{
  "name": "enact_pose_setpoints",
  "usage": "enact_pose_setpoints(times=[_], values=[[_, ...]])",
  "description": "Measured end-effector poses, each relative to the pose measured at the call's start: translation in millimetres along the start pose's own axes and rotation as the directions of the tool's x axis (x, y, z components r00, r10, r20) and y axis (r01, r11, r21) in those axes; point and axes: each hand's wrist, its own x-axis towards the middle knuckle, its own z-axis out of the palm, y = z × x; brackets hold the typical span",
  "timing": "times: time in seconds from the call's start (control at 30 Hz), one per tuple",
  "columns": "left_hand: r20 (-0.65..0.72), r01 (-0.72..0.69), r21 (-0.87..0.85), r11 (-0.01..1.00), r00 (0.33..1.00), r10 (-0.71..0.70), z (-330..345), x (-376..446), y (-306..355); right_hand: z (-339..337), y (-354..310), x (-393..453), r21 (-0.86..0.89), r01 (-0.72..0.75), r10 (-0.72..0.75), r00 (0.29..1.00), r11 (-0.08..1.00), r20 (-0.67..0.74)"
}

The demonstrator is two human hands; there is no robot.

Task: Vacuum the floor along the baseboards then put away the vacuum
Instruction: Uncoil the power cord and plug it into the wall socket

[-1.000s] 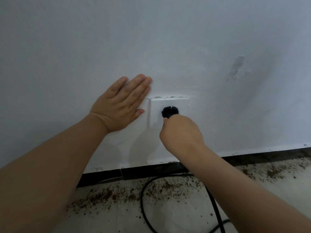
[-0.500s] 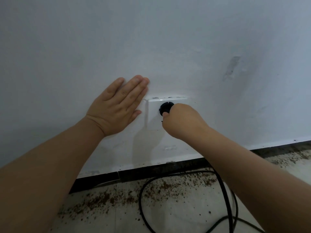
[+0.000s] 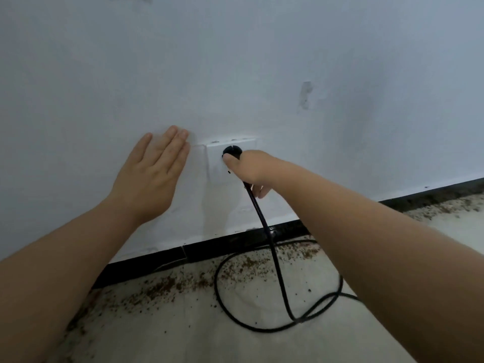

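**A:** You're facing a white wall (image 3: 262, 61) with a black baseboard (image 3: 235, 243) at its foot, and the pale floor (image 3: 183, 331) below is strewn with brown crumbs (image 3: 162, 286) all along that edge. What's different from a moment ago?

**B:** Your head has pulled back and up, so more floor shows, and the black cord (image 3: 275, 263) now hangs in plain sight from the plug (image 3: 231, 151), looping over the tiles. A second ago your fist covered that stretch. The plug itself sits against the white socket plate (image 3: 217, 163) as before.

**A:** So where does that leave you?

**B:** Judging by the dirt, no vacuuming is done; you're only getting power. The vacuum itself is out of view.

**A:** And your hands?

**B:** Your right hand (image 3: 251, 169) is closed around the plug's body, thumb pressed at its lower edge, cord running out beneath the palm. Whether the pins are fully seated, I can't tell. Your left hand (image 3: 152, 174) is spread flat, fingers together, palm on the wall just beside the plate, holding nothing.
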Motion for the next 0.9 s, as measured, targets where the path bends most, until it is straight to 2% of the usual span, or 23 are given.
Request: enact_pose_setpoints(times=[0.07, 0.13, 0.2, 0.3, 0.4, 0.5, 0.53, 0.6, 0.73, 0.83, 0.9], values=[[0.018, 0.024, -0.029, 0.999, 1.000, -0.024, -6.0, 4.3, 14.6, -10.8, 20.0, -3.0, -0.126, 0.001, -0.002, 1.000, 0.992, -0.002], [0.056, 0.054, -0.092, 0.994, 0.997, -0.049, -11.7, 13.0, 29.6, -20.6, 47.9, -3.6, -0.303, -0.007, -0.016, 0.997, 0.953, -0.075], [0.127, 0.096, -0.152, 0.984, 0.989, -0.077, -19.2, 31.8, 40.1, -31.3, 71.4, -7.9, -0.378, -0.029, -0.026, 0.990, 0.925, -0.139], [0.327, 0.176, -0.217, 0.960, 0.940, -0.098, -42.1, 74.3, 48.3, -54.3, 79.5, -26.3, -0.375, -0.018, -0.066, 0.975, 0.927, -0.211], [0.465, 0.202, -0.232, 0.952, 0.882, -0.074, -77.6, 128.3, 55.5, -91.4, 68.8, -57.2, -0.381, 0.036, -0.147, 0.953, 0.924, -0.266], [0.648, 0.333, -0.213, 0.918, 0.752, -0.123, -119.6, 188.1, 65.7, -142.0, 61.2, -97.4, -0.356, 0.039, -0.145, 0.951, 0.934, -0.275], [0.680, 0.336, -0.213, 0.917, 0.725, -0.108, -133.5, 208.1, 70.0, -160.7, 61.2, -112.8, -0.337, 0.025, -0.124, 0.954, 0.941, -0.274], [0.705, 0.288, -0.243, 0.926, 0.708, -0.035, -164.0, 253.0, 80.8, -202.0, 64.3, -145.5, -0.309, -0.027, -0.067, 0.955, 0.951, -0.289], [0.678, 0.214, -0.340, 0.916, 0.730, 0.081, -230.0, 354.1, 111.0, -295.7, 78.7, -220.9, -0.225, -0.181, 0.086, 0.923, 0.957, -0.376], [0.638, 0.134, -0.430, 0.893, 0.745, 0.195, -285.9, 421.4, 143.2, -355.2, 90.5, -282.5, -0.154, -0.287, 0.186, 0.863, 0.945, -0.470], [0.578, 0.030, -0.520, 0.854, 0.748, 0.326, -333.8, 460.9, 177.1, -394.0, 102.7, -341.2, -0.117, -0.367, 0.253, 0.806, 0.923, -0.536]])
